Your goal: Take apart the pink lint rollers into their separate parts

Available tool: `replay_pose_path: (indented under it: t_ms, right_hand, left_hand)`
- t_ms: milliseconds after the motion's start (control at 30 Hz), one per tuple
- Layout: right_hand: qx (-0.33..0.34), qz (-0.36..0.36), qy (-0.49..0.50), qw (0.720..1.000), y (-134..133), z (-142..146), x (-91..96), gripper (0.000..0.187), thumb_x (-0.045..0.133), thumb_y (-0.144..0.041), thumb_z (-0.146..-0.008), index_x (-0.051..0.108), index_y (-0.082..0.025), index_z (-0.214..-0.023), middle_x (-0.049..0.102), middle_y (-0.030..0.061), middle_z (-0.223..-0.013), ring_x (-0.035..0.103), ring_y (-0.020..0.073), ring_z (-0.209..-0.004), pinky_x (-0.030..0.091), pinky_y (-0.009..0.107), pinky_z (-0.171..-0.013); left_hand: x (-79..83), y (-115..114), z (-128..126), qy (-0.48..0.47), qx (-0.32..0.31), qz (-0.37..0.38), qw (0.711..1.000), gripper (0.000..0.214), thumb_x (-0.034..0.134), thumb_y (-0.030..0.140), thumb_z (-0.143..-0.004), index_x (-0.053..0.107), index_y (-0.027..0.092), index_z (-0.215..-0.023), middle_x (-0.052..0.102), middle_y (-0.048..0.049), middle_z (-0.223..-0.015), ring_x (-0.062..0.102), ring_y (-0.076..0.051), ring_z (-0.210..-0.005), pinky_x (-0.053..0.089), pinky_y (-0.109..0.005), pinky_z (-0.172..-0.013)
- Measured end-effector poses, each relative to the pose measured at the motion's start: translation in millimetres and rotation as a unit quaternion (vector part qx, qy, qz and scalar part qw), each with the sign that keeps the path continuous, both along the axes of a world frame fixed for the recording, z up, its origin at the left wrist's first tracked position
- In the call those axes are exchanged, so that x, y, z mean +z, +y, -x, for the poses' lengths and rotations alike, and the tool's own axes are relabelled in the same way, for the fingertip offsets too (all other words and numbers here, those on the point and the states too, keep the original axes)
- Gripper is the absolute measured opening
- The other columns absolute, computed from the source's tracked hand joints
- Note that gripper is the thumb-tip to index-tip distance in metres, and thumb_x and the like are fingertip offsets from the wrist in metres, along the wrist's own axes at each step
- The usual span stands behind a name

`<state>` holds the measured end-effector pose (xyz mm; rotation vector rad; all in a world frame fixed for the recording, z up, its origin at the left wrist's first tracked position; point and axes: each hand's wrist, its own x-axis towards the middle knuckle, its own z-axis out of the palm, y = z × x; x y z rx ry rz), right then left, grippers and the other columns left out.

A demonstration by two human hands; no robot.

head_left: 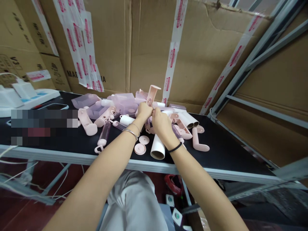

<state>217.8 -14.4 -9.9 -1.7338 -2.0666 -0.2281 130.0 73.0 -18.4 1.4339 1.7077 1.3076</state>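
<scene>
My left hand (144, 110) is closed around the lower part of a pink plastic holder (152, 92), whose curved end sticks up above the fingers. Close against it, my right hand (160, 120) pinches a thin metal piece that meets the holder; its kind is too small to make out. Below the hands stands a white roll (158, 148) with its open end toward me. Two round pink caps (143, 140) lie just left of that roll. Another pink holder (199, 141) rests to the right on the black tabletop.
Clear purple plastic pieces (122, 104) are heaped behind my hands. A pink-ended tube with a hook (104, 134) and a pink holder (87, 123) lie at left. A white power strip (40, 98) sits far left. Cardboard (149, 41) walls the back; a metal shelf frame (240, 67) stands right.
</scene>
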Motion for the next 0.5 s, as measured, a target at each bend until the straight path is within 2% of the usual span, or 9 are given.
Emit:
replay_pose_path:
  t_ms: [100, 333, 500]
  right_hand:
    - [0.004, 0.013, -0.003, 1.0, 1.9, -1.0, -2.2, 0.036, 0.016, -0.022, -0.102, 0.049, -0.013, -0.113, 0.069, 0.0157, -0.095, 0.069, 0.0251, -0.088, 0.049, 0.033, -0.071]
    - [0.011, 0.009, -0.001, 1.0, 3.0, -1.6, -4.1, 0.034, 0.017, -0.019, -0.101, 0.049, -0.013, -0.112, 0.069, 0.0168, -0.094, 0.07, 0.0256, -0.086, 0.05, 0.033, -0.069]
    - [0.014, 0.013, -0.005, 1.0, 1.8, -1.8, -2.6, 0.034, 0.018, -0.018, -0.1, 0.049, -0.012, -0.113, 0.07, 0.0173, -0.096, 0.07, 0.0247, -0.088, 0.05, 0.031, -0.068]
  left_hand:
    - [-1.3, 0.0, -0.2, 0.028, 0.018, -0.02, 0.999, 0.01, 0.064, 0.019, -0.072, 0.067, 0.014, -0.08, 0.073, -0.0106, -0.081, 0.067, -0.019, -0.075, 0.046, -0.025, -0.061]
    - [-1.8, 0.5, 0.5, 0.042, 0.016, -0.021, 0.999, 0.015, 0.062, 0.019, -0.073, 0.068, 0.012, -0.084, 0.073, -0.0152, -0.087, 0.069, -0.023, -0.078, 0.046, -0.027, -0.06]
    - [-3.5, 1.9, 1.4, 0.042, 0.015, -0.022, 0.999, 0.016, 0.061, 0.024, -0.075, 0.068, 0.012, -0.083, 0.073, -0.0143, -0.082, 0.068, -0.022, -0.074, 0.045, -0.027, -0.059]
